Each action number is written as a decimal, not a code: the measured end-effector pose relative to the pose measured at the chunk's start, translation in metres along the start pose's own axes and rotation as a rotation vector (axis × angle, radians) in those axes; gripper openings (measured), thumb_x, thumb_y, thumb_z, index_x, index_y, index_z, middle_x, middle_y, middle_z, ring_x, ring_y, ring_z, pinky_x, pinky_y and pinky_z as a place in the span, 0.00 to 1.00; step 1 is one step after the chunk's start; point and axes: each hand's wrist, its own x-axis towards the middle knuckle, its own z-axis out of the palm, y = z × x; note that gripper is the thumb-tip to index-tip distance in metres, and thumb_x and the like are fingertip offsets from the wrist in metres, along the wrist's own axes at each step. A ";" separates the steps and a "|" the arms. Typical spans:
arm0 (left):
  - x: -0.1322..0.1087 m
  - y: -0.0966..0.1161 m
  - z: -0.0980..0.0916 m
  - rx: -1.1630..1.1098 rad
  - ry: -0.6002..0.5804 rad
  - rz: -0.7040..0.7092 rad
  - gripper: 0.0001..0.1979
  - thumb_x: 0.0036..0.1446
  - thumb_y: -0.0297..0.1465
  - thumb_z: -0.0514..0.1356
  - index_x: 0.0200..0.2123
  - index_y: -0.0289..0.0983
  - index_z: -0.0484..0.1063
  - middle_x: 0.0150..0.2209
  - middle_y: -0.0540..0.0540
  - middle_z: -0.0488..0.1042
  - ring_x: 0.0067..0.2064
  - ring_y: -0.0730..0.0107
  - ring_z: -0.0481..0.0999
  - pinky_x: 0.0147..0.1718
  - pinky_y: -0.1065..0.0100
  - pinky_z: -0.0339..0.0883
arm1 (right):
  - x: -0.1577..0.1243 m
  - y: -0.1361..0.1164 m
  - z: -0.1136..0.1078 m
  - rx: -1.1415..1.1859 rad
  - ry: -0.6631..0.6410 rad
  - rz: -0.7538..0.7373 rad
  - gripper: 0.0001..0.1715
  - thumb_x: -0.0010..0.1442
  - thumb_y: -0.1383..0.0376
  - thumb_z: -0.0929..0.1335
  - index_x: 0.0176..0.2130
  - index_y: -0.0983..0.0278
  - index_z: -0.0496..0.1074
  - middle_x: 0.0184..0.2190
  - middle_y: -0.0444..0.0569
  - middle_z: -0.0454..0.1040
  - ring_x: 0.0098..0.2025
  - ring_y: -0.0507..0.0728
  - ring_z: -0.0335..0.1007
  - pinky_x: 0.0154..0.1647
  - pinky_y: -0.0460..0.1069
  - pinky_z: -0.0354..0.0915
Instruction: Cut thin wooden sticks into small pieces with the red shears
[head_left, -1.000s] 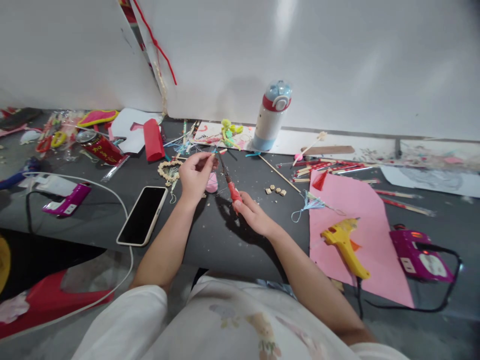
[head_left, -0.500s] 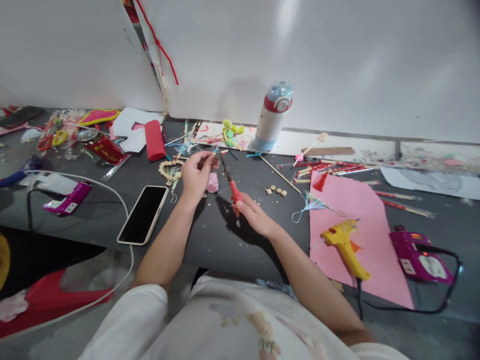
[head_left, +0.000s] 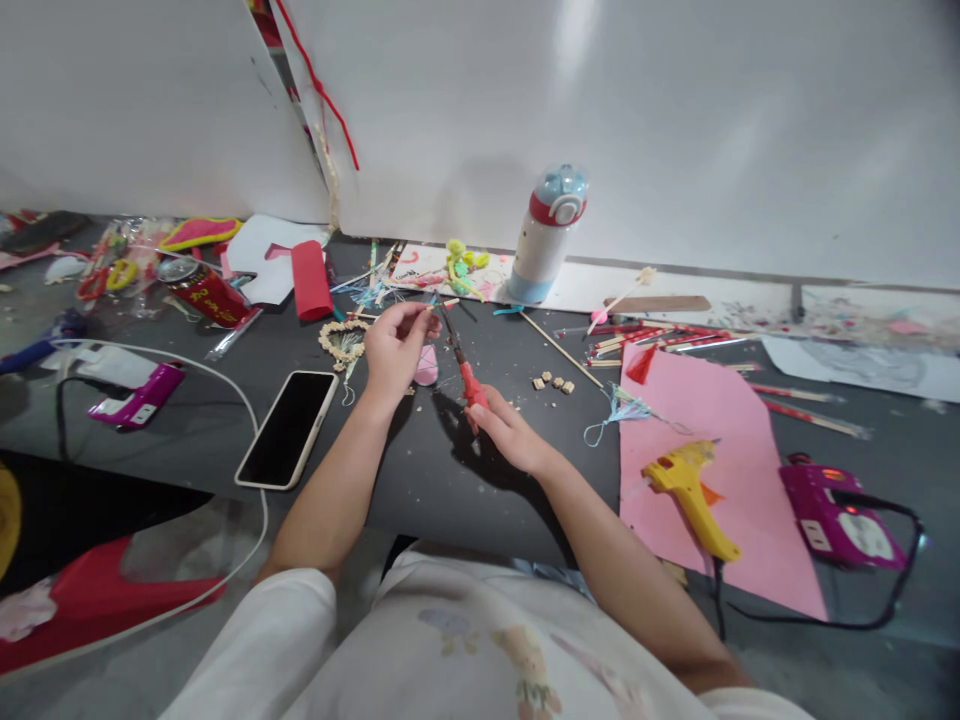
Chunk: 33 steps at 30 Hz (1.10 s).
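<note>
My left hand [head_left: 397, 345] pinches a thin light stick [head_left: 450, 302] whose tip pokes out past the fingertips. In my right hand [head_left: 501, 420] is a red-handled tool [head_left: 471, 384] with long dark jaws. Those jaws point up and left, their tip close to the stick; whether they touch it I cannot tell. Just below my left fingers lies a pink oval piece [head_left: 426, 366]. A heart-shaped beaded loop [head_left: 341, 342] rests left of my left hand. Several small wooden bits [head_left: 553, 382] sit on the dark table to the right.
A white and blue bottle [head_left: 547, 235] stands at the back. To the right, a yellow glue gun [head_left: 694, 495] lies on pink paper [head_left: 697, 400], beside a purple power block [head_left: 840, 512]. A phone [head_left: 288, 430], a cable and a red can [head_left: 206, 293] are on the left.
</note>
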 end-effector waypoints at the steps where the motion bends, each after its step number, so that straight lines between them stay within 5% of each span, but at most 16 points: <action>1: 0.000 0.000 0.000 0.004 -0.003 0.002 0.17 0.54 0.45 0.67 0.35 0.37 0.77 0.27 0.49 0.80 0.27 0.71 0.80 0.30 0.69 0.77 | 0.000 0.000 0.000 0.007 0.001 0.002 0.24 0.64 0.44 0.60 0.40 0.62 0.61 0.35 0.46 0.63 0.41 0.57 0.60 0.49 0.55 0.58; 11: 0.000 0.006 0.001 -0.004 -0.025 -0.013 0.20 0.52 0.48 0.67 0.33 0.37 0.72 0.28 0.49 0.79 0.27 0.72 0.79 0.30 0.70 0.76 | 0.000 0.003 0.000 0.036 -0.008 -0.012 0.26 0.65 0.42 0.59 0.41 0.62 0.62 0.35 0.48 0.65 0.43 0.58 0.62 0.50 0.56 0.59; 15: 0.002 0.006 0.002 -0.055 -0.054 -0.130 0.23 0.49 0.50 0.68 0.36 0.37 0.72 0.31 0.46 0.79 0.30 0.70 0.80 0.32 0.67 0.76 | 0.000 0.004 0.001 0.012 0.022 0.002 0.26 0.64 0.42 0.59 0.41 0.62 0.63 0.34 0.48 0.65 0.41 0.58 0.62 0.48 0.56 0.60; 20: -0.011 0.013 0.010 -0.140 -0.357 -0.507 0.34 0.45 0.58 0.66 0.43 0.35 0.72 0.39 0.39 0.80 0.37 0.63 0.82 0.34 0.64 0.76 | 0.003 0.005 -0.001 0.016 0.128 0.037 0.31 0.63 0.39 0.59 0.45 0.63 0.64 0.33 0.48 0.67 0.38 0.58 0.64 0.44 0.56 0.62; 25: -0.032 0.025 0.023 -0.159 -0.659 -0.573 0.39 0.41 0.58 0.68 0.46 0.33 0.74 0.45 0.36 0.80 0.48 0.56 0.80 0.49 0.58 0.73 | 0.004 0.005 -0.006 0.005 0.181 -0.011 0.33 0.64 0.39 0.57 0.45 0.64 0.65 0.36 0.52 0.70 0.39 0.59 0.66 0.45 0.57 0.64; 33: -0.040 0.022 0.030 -0.246 -0.687 -0.687 0.36 0.41 0.49 0.73 0.49 0.32 0.74 0.47 0.33 0.81 0.50 0.53 0.80 0.53 0.53 0.70 | 0.006 0.010 -0.006 0.006 0.173 -0.039 0.30 0.65 0.41 0.57 0.45 0.64 0.63 0.41 0.53 0.70 0.44 0.59 0.68 0.51 0.58 0.65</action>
